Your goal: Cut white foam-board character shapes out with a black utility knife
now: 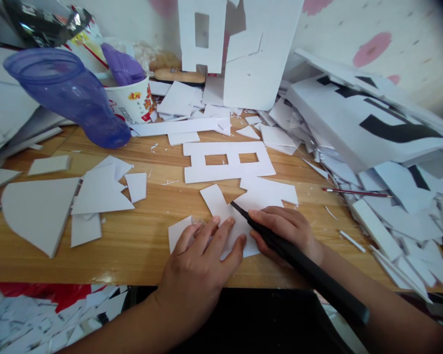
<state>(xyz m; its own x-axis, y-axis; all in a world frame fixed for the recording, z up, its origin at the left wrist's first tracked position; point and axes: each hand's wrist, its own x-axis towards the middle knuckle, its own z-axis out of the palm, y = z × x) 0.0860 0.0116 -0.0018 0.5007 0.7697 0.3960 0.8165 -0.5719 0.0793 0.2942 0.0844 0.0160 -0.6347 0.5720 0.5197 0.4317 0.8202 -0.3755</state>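
My left hand (203, 255) lies with its fingers apart on a white board piece (239, 236) near the table's front edge, pressing it down. In my right hand (288, 233) is a long black tool (302, 263), its thin tip touching the white pieces just beyond my left fingertips. A narrow white strip (214, 199) sticks out past the tip. Farther back lies a flat white piece with two rectangular cutouts (229, 172), and a notched white piece (269, 189) is between it and my right hand.
A purple cup (70, 93) leans beside a paper cup (135, 101) at the back left. Upright white boards (258, 54) stand at the back. Piled scraps (402, 206) and a thin red brush (356, 192) are on the right; a rounded board (39, 209) is left.
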